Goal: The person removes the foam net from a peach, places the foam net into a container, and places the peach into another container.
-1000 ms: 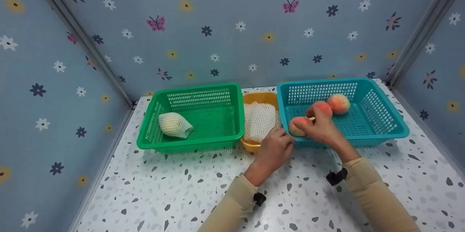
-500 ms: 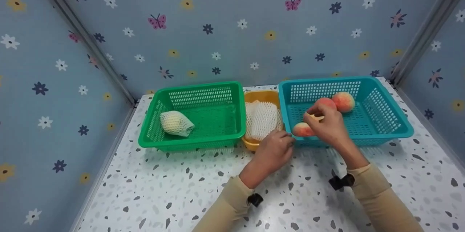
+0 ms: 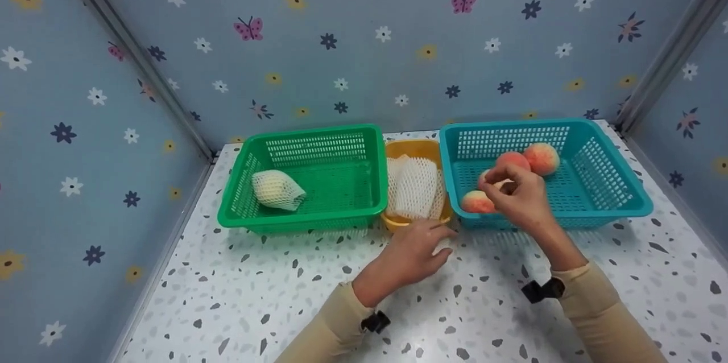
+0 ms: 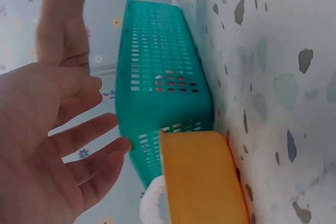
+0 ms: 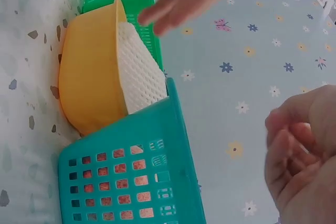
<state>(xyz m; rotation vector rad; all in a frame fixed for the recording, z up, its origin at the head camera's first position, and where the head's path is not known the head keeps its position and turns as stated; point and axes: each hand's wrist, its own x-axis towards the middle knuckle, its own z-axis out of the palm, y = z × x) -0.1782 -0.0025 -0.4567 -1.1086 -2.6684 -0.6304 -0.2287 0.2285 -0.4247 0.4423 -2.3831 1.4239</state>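
My right hand (image 3: pixel 520 195) is over the blue basket (image 3: pixel 617 203), above the peaches. Its fingers are curled and the thumb tip meets the index finger; nothing shows between them in the right wrist view. A peach (image 3: pixel 476 202) lies at the basket's near left, a red one (image 3: pixel 513 161) and a paler one (image 3: pixel 541 159) further back; another is partly hidden by the hand. My left hand (image 3: pixel 410 249) hovers at the near rim of the orange bin (image 3: pixel 392 224), its fingers spread and holding nothing. White foam net sleeves (image 3: pixel 416 186) fill that bin.
Left of the bin stands a green basket (image 3: pixel 307 221) with a pale yellow fruit in a foam net (image 3: pixel 277 189). All three containers sit side by side on a speckled white table (image 3: pixel 273 289). Flower-patterned walls (image 3: pixel 341 38) enclose the back and sides.
My left hand has opened its curled fingers and drawn back left from between bin and blue basket. My right hand has come off the near-left peach and shifted slightly right.
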